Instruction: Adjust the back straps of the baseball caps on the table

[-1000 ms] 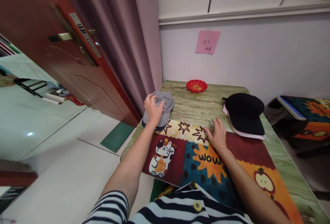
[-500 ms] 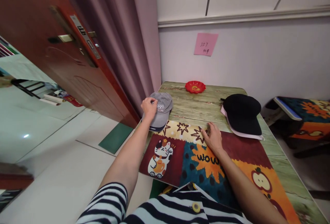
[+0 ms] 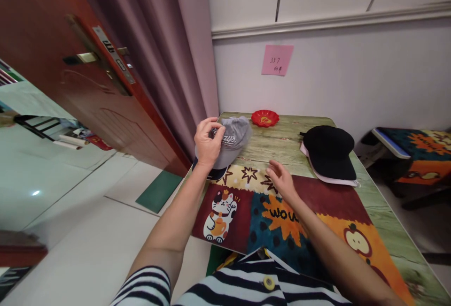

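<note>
A grey baseball cap point(image 3: 237, 137) with white lettering sits at the table's left edge. My left hand point(image 3: 207, 144) is closed on the front of its crown, thumb and fingertips pinching. Along the lower side of the cap's brim runs a dark navy edge point(image 3: 215, 173); I cannot tell whether it belongs to the same cap. My right hand point(image 3: 283, 181) is open above the patterned mat point(image 3: 243, 231), its fingers stretched toward the grey cap but apart from it. On the right lies a black cap point(image 3: 329, 149) over a pale pink cap point(image 3: 327, 179), whose rim shows beneath.
A red scalloped dish point(image 3: 265, 118) stands at the back of the wood-patterned table point(image 3: 285, 141). Behind it is a wall with a pink note point(image 3: 277, 60). A curtain point(image 3: 183, 52) and an open door point(image 3: 116, 104) border the left side. Another table point(image 3: 419, 151) stands to the right.
The grey cap's crown has shifted right and tilted, with my left hand moving up and right on it. My right hand has moved left, off the mat's surface.
</note>
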The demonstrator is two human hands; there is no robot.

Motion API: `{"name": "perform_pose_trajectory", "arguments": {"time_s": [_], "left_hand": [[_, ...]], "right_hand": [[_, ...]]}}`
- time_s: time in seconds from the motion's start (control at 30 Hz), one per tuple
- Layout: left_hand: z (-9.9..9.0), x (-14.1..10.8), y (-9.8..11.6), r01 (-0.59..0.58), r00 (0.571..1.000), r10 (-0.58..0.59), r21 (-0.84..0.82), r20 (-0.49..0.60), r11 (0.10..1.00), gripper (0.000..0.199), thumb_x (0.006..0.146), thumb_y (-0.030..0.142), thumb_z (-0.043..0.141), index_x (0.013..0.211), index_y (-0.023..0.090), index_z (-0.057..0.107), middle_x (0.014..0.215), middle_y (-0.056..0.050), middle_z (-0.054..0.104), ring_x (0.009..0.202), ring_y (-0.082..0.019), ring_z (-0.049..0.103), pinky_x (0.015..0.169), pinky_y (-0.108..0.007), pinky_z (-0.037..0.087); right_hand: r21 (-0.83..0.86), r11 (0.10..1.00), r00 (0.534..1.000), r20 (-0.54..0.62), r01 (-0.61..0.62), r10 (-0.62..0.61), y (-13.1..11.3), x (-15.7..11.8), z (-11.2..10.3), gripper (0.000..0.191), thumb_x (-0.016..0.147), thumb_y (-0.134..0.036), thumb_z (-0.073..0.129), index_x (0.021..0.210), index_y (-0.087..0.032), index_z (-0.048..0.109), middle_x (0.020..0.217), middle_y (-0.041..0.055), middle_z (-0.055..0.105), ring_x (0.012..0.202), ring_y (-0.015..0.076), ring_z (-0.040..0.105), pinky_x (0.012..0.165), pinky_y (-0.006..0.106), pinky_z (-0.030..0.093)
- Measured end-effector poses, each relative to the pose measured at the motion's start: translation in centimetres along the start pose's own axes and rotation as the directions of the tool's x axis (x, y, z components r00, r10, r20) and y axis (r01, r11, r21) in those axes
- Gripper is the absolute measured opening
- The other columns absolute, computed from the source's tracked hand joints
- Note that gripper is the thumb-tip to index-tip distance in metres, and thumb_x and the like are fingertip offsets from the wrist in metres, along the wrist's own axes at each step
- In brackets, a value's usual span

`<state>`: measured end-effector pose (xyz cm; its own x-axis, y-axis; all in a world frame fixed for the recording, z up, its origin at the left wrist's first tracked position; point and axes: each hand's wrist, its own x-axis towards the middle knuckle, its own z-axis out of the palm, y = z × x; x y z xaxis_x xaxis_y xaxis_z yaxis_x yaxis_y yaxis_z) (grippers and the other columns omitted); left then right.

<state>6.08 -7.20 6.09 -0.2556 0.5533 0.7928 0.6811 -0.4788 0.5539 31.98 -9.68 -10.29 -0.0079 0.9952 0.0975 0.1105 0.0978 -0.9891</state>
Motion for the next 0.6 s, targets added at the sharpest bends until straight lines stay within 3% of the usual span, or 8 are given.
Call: {"name": "perform_pose_trajectory", "arguments": {"time_s": [0.07, 0.13, 0.2, 0.33, 0.4, 0.47, 0.53, 0.6], "left_hand": [[0.2, -0.4, 2.6, -0.001, 0.999, 0.004, -0.07, 0.033, 0.998, 0.007, 0.085, 0.025, 0.069, 0.08, 0.021, 0.068, 0.11, -0.005, 0.07, 0.107, -0.019, 0.066, 0.102, -0.035, 0.048], [0.3, -1.5, 4.8, 0.036, 0.995, -0.023, -0.146, 0.092, 0.989, 0.007, 0.086, 0.026, 0.069, 0.081, 0.021, 0.068, 0.111, -0.005, 0.07, 0.108, -0.02, 0.066, 0.102, -0.036, 0.048], [0.2, -3.0, 6.3, 0.099, 0.982, -0.058, -0.226, 0.181, 0.969, 0.007, 0.086, 0.026, 0.07, 0.08, 0.022, 0.068, 0.109, -0.005, 0.071, 0.108, -0.022, 0.066, 0.102, -0.038, 0.049], [-0.2, -6.2, 7.1, 0.252, 0.903, -0.075, -0.378, 0.424, 0.891, 0.012, 0.085, 0.032, 0.073, 0.077, 0.023, 0.07, 0.11, -0.007, 0.072, 0.108, -0.024, 0.066, 0.104, -0.039, 0.048], [0.1, -7.3, 6.3, 0.341, 0.884, -0.126, -0.436, 0.45, 0.833, 0.015, 0.083, 0.039, 0.075, 0.081, 0.024, 0.072, 0.117, -0.007, 0.071, 0.116, -0.025, 0.064, 0.108, -0.04, 0.046], [0.8, -8.1, 5.1, 0.481, 0.859, -0.291, -0.471, 0.421, 0.74, 0.025, 0.083, 0.048, 0.073, 0.094, 0.026, 0.073, 0.121, -0.006, 0.069, 0.121, -0.025, 0.061, 0.109, -0.04, 0.045], [1.7, -8.8, 3.9, 0.688, 0.72, -0.449, -0.454, 0.529, 0.567, 0.041, 0.086, 0.061, 0.066, 0.106, 0.026, 0.071, 0.117, -0.006, 0.072, 0.118, -0.025, 0.064, 0.103, -0.041, 0.05], [2.4, -9.4, 3.1, 0.862, 0.499, -0.459, -0.366, 0.735, 0.35, 0.056, 0.087, 0.072, 0.054, 0.105, 0.022, 0.071, 0.106, -0.009, 0.075, 0.111, -0.027, 0.068, 0.095, -0.042, 0.055]], "right_hand": [[0.356, 0.917, 0.977, 0.17, -0.18, 0.126, -3.0, 0.5, 1.0, 0.063, 0.083, -0.072, 0.059, 0.124, -0.024, 0.061, 0.135, 0.0144, 0.065, 0.123, 0.0305, 0.064, 0.108, 0.05, 0.047], [0.561, 0.761, 0.934, 0.314, -0.325, 0.168, -5.7, 1.4, 1.1, 0.071, 0.084, -0.084, 0.041, 0.112, -0.024, 0.065, 0.12, 0.0144, 0.072, 0.116, 0.0319, 0.068, 0.102, 0.052, 0.052], [0.651, 0.689, 0.939, 0.319, -0.317, 0.131, -7.8, 2.4, 0.3, 0.065, 0.085, -0.08, 0.043, 0.107, -0.024, 0.067, 0.109, 0.0125, 0.076, 0.112, 0.0324, 0.069, 0.096, 0.052, 0.056], [0.642, 0.742, 0.975, 0.206, -0.194, 0.078, -10.0, 3.2, -2.4, 0.032, 0.077, -0.051, 0.069, 0.093, -0.023, 0.069, 0.087, 0.0087, 0.078, 0.098, 0.033, 0.073, 0.086, 0.051, 0.06], [0.607, 0.774, 0.974, 0.218, -0.182, 0.057, -10.5, 2.8, -3.4, 0.026, 0.074, -0.045, 0.07, 0.087, -0.022, 0.069, 0.079, 0.0079, 0.077, 0.092, 0.0334, 0.074, 0.083, 0.051, 0.06], [0.587, 0.788, 0.968, 0.245, -0.187, 0.047, -10.9, 2.0, -4.0, 0.023, 0.074, -0.044, 0.068, 0.083, -0.022, 0.07, 0.074, 0.0073, 0.075, 0.088, 0.0335, 0.074, 0.081, 0.051, 0.061], [0.578, 0.792, 0.964, 0.264, -0.194, 0.043, -11.3, 1.1, -4.1, 0.023, 0.074, -0.044, 0.067, 0.081, -0.022, 0.07, 0.071, 0.0069, 0.074, 0.088, 0.0337, 0.074, 0.08, 0.05, 0.06], [0.573, 0.797, 0.963, 0.267, -0.191, 0.038, -11.8, 0.4, -4.0, 0.025, 0.075, -0.047, 0.067, 0.081, -0.023, 0.071, 0.07, 0.0069, 0.074, 0.091, 0.0341, 0.073, 0.08, 0.049, 0.06]]}}
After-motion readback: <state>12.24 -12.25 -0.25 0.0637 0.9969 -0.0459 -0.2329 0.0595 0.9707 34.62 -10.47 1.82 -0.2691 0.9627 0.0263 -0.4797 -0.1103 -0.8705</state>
